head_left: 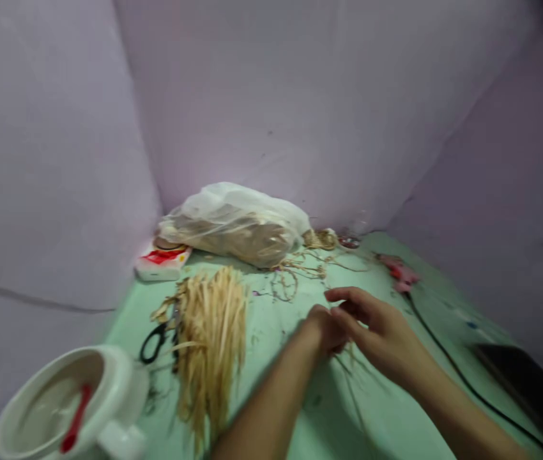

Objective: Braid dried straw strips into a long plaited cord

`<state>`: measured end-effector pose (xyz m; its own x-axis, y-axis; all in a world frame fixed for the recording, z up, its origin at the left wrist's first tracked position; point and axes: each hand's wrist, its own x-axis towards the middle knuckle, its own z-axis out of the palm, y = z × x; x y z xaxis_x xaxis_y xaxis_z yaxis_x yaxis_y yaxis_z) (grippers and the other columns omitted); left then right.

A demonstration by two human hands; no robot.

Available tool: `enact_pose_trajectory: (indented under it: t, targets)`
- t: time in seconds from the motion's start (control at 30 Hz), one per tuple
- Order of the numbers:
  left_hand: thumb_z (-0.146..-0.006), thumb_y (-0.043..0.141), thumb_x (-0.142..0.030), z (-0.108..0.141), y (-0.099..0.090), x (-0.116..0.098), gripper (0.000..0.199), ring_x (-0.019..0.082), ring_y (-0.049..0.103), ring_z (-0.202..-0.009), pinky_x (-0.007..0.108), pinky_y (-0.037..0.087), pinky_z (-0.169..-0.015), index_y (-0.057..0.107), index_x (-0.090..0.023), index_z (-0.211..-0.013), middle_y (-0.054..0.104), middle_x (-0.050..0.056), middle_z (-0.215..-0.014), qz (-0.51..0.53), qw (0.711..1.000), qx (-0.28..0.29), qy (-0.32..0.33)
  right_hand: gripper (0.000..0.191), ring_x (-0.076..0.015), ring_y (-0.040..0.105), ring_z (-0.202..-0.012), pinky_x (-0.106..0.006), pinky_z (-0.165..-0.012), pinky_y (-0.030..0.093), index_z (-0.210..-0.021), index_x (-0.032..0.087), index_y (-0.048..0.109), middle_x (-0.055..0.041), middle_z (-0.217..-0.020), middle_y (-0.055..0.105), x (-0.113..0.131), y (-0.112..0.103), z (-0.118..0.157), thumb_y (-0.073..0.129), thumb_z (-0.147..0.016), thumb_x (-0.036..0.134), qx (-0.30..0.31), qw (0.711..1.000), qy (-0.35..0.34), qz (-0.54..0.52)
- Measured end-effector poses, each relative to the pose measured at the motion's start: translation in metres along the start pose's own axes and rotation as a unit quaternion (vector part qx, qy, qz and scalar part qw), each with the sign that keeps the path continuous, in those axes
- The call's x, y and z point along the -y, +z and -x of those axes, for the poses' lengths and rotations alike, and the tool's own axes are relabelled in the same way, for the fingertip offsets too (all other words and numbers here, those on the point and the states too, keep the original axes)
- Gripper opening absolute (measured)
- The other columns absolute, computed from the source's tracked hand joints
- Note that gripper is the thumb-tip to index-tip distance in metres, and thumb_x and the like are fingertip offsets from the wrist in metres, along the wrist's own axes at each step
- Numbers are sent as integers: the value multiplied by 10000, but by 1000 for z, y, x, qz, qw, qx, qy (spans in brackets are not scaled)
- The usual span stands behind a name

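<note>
My left hand (328, 327) is closed over the green table, knuckles up, its fingertips mostly hidden. Thin plant-fibre strands (352, 383) trail out beneath it towards me. Close against it on the right is my right hand (370, 326), thumb and forefinger stretched towards the left hand with a gap between them; its other fingers are partly hidden. To the left lies a bundle of pale dried fibre strips (211, 338), beside black-handled scissors (154, 345). Beyond my hands are thin twisted cords and a loop (284, 284).
A white pot (122, 390) with a red-handled utensil (77, 415) stands front left. At the back are a filled plastic bag (237, 223), a red-and-white box (161, 262) and a cord coil (320, 239). A pink tool (398, 271) with a black cable (458, 370) lies right.
</note>
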<state>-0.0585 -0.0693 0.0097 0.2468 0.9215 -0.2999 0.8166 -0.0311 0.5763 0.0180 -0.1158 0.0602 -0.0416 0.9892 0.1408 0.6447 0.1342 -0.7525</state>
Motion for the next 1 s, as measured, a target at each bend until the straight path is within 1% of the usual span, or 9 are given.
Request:
enact_pose_trajectory:
  t: [0.03, 0.1, 0.17, 0.23, 0.37, 0.43, 0.57, 0.77, 1.0]
  targets:
    - [-675, 517, -261, -3, 4, -6, 274, 97, 384, -373, 190, 360, -334, 515, -175, -415, 449, -27, -348, -3, 999, 31, 24, 224, -182, 559, -689, -328, -663, 448, -885, 154, 581, -79, -780, 613, -20, -13, -4, 502, -722, 287, -14, 997, 78, -1]
    - [-628, 491, -136, -7, 8, -10, 236, 70, 354, -318, 159, 295, -326, 437, -164, -400, 373, -49, -306, 173, 978, 117, 15, 197, -158, 548, -646, -297, -633, 443, -764, 133, 569, -71, -732, 600, -51, -26, -11, 503, -705, 309, -3, 983, 167, -79]
    - [-584, 463, -75, -8, 10, -9, 181, 63, 331, -287, 161, 240, -307, 413, -159, -430, 356, -56, -311, 315, 934, 169, -18, 206, -131, 537, -599, -269, -607, 435, -710, 135, 544, -39, -667, 577, -68, -23, -14, 512, -699, 338, 53, 961, 204, -177]
    - [-559, 450, -65, -7, 9, -6, 157, 59, 306, -266, 168, 203, -296, 418, -151, -432, 352, -48, -300, 363, 916, 168, -41, 192, -107, 510, -547, -244, -565, 420, -688, 147, 508, -3, -596, 540, -74, -12, -12, 525, -695, 338, 76, 947, 213, -230]
    - [-557, 445, -82, -5, 10, -4, 122, 50, 293, -260, 171, 194, -297, 444, -142, -451, 369, -44, -309, 372, 916, 150, -30, 132, -77, 397, -409, -197, -417, 313, -704, 176, 454, 49, -484, 467, -76, -1, -2, 505, -716, 297, 52, 939, 252, -228]
    - [-555, 452, -94, -5, 11, -5, 108, 47, 295, -267, 169, 189, -302, 447, -144, -459, 378, -45, -319, 372, 915, 152, -27, 130, -65, 344, -396, -193, -406, 264, -686, 160, 483, 49, -470, 451, -79, -2, 0, 496, -726, 283, 57, 950, 228, -204]
    - [-541, 457, -102, -5, 10, -5, 83, 49, 305, -279, 171, 178, -306, 457, -145, -470, 370, -51, -331, 360, 921, 145, -27, 144, -60, 364, -443, -190, -432, 249, -611, 136, 509, 23, -501, 496, -85, -5, -1, 507, -714, 238, 66, 961, 179, -201]
    - [-543, 462, -113, -3, 5, -4, 68, 49, 307, -294, 178, 177, -313, 512, -130, -500, 385, -46, -354, 336, 931, 141, -24, 70, -31, 277, -351, -198, -365, 157, -594, 136, 521, 23, -489, 540, -85, -6, -2, 517, -654, 172, 83, 941, 225, -240]
    - [-569, 470, -93, -3, 3, -3, 98, 61, 320, -285, 189, 207, -328, 525, -120, -492, 413, -28, -347, 277, 952, 132, -26, 70, -28, 210, -281, -211, -318, 99, -583, 160, 509, 80, -369, 403, -91, -3, -2, 525, -627, 212, 107, 931, 253, -241]
